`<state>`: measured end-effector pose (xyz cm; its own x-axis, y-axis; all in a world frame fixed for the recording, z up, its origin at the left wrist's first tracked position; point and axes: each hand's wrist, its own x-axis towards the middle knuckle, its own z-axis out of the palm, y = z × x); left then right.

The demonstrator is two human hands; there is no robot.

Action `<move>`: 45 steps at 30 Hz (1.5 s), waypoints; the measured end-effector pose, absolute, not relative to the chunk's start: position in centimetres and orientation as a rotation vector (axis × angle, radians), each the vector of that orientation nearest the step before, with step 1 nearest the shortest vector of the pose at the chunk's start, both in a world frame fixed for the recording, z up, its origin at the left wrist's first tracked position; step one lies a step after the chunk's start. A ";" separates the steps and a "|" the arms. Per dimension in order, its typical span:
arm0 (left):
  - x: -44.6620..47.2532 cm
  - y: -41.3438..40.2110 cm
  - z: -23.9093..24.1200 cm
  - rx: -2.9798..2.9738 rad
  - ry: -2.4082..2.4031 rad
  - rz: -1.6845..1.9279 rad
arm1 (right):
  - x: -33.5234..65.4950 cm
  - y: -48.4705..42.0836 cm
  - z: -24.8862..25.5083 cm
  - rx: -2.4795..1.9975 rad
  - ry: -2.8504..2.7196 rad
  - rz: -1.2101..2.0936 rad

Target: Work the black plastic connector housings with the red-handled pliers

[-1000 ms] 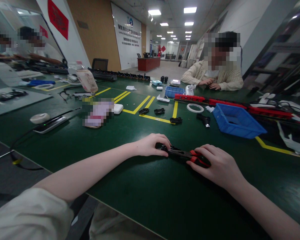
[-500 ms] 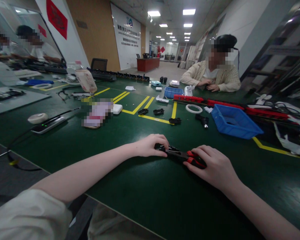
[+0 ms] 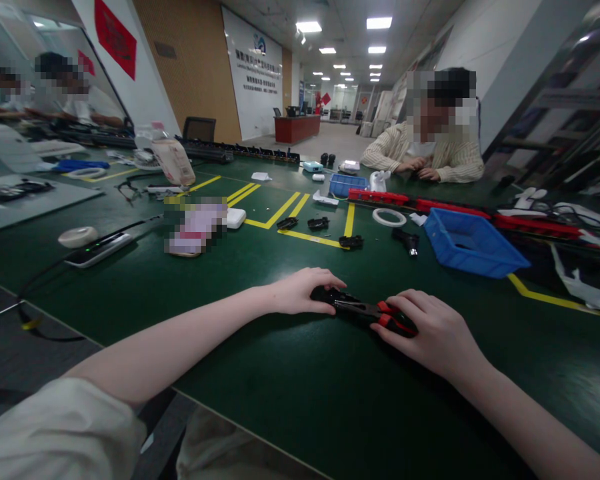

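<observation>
At the far left a tape roll (image 3: pixel 78 236) is lying on the green table (image 3: pixel 290 400), just beside a flat device (image 3: pixel 100 248) with a cable running off it. My left hand (image 3: pixel 300 293) is resting on the table with its fingers curled down over a small black part (image 3: pixel 325 294), pressing on it. Right of that, the pliers (image 3: pixel 367 310) are lying flat between my hands, their dark nose pointing left and touching the black part. My right hand (image 3: pixel 433 333) is wrapping over the red handles, gripping them; I cannot tell how far the handles are squeezed. Farther back, three small black parts (image 3: pixel 319 223) are sitting by the yellow lines, well apart from my hands. A blue bin (image 3: pixel 473 243) is standing to the right, and a person in a striped shirt (image 3: pixel 430 157) is sitting beyond it.
</observation>
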<state>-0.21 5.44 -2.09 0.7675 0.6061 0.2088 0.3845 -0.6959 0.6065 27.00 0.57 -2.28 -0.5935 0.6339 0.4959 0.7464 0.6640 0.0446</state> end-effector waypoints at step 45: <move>-0.5 5.5 -2.1 2.710 0.685 0.447 | 27.1 0.5 -2.5 -1.073 -2.418 -0.355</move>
